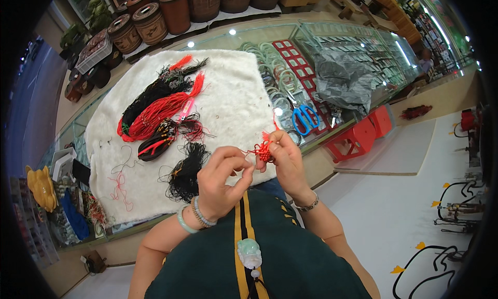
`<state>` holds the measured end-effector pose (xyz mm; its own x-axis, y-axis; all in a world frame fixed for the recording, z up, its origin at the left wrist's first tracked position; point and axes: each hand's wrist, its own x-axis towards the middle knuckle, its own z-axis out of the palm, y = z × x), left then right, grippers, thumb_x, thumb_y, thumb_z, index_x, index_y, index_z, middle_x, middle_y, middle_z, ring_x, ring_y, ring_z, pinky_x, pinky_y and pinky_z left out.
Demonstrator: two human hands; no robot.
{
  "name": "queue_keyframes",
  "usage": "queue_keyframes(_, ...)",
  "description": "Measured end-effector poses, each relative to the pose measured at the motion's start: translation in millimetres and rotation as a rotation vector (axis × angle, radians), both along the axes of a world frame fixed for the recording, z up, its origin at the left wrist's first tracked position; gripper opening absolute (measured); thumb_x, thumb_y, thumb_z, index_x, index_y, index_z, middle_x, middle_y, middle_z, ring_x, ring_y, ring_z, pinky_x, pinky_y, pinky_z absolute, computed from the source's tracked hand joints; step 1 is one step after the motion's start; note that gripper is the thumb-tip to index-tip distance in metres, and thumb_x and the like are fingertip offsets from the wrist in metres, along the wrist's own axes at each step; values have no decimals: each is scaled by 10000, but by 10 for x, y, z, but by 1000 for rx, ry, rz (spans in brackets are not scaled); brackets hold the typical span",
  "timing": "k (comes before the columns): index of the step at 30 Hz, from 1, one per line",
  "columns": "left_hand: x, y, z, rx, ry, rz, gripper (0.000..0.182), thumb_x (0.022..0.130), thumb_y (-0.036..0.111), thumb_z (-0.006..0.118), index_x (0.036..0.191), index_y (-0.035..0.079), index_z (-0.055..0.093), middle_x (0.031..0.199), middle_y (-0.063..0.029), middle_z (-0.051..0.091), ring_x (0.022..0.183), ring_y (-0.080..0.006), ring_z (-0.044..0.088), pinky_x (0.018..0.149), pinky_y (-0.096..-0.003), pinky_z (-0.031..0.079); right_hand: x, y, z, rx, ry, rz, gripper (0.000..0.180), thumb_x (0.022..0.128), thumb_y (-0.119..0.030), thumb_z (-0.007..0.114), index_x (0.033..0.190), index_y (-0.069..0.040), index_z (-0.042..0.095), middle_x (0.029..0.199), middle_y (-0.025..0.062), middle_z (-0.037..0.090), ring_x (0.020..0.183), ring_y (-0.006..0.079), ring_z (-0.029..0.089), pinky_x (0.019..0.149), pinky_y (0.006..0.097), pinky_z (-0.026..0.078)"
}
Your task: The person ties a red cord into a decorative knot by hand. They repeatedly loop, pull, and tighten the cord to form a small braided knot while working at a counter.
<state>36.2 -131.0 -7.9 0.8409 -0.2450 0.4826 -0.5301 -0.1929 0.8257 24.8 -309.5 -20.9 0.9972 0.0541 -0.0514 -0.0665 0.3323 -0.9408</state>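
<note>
My right hand (286,159) grips a red knotted cord piece (264,151) between thumb and fingers, with loose red ends standing up above it. My left hand (225,179) is close beside it on the left, thumb and forefinger pinched at a thin strand running from the knot. Both hands are over the near right edge of a white plush cloth (237,92). Left of my left hand lies a tangle of black thread (188,172). Farther back on the cloth are a bundle of red cords (155,118), a bundle of black cords (144,98) and a pink-handled tool (187,108).
The cloth covers part of a glass display counter (311,145). Blue-handled scissors (305,119) lie on it beside jade-like bangles (287,81) and a crumpled grey plastic bag (342,79). Red plastic stools (356,137) stand at right; brown lidded pots (149,22) line the back.
</note>
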Motion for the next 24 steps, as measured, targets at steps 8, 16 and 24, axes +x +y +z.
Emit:
queue_keyframes(8,69,-17,42,-32,149,5,158,807,13,751,957,4,703,938,-79,678,708,-140,664,591,-252,507,-77,68,-12,-155,-88,7,113,1064,-147,454,1053,-35,460,844,47,637,735,74,598,645,228,489)
queue_keyframes(16,78,29,-14,82,10,-90,116,824,-4,715,936,2,684,928,-84,693,687,-148,664,577,-256,504,-73,83,-78,-76,-132,-47,110,1074,-144,442,1078,-34,451,890,62,644,777,76,608,679,229,500)
queue_keyframes(24,160,132,-18,-364,775,-431,430,960,10,598,1387,-17,560,1252,-76,635,788,-66,615,700,-222,510,-126,10,-50,66,-94,126,86,1065,-111,442,1119,-44,438,953,72,639,837,97,613,735,250,504)
